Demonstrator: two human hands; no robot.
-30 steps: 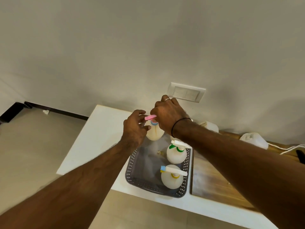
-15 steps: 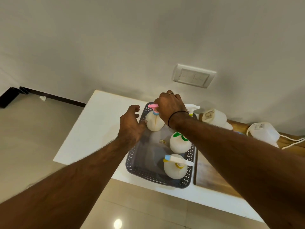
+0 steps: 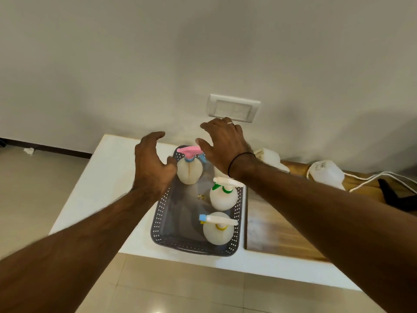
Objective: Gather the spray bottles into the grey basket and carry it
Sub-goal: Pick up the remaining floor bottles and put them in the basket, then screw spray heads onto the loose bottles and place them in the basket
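From the head view, a grey basket sits on a white table, close to the table's near edge. Everything below is placed against this basket.

Three spray bottles stand upright inside it. The pink-top bottle is at the basket's far end, toward its left wall. The green-top bottle stands midway along the basket's right wall. The blue-tip bottle stands in the basket's near right corner, its white trigger head lying across its top.

The left hand hangs above the basket's far left rim, fingers loosely curved and a little apart, thumb out toward the pink-top bottle; whether the thumb touches that bottle cannot be told. It holds nothing.

The right hand hovers over the basket's far end, fingers spread and bent slightly downward, holding nothing. Its thumb lies just beside the pink trigger head. A ring shows on one finger and a dark band circles the wrist.

Just right of the basket lies a wooden board, its edge almost touching the basket's right wall. Beyond the board, two white jugs lie on their sides, with a white cord trailing past them. On the wall behind the basket's far end is a white switch plate.
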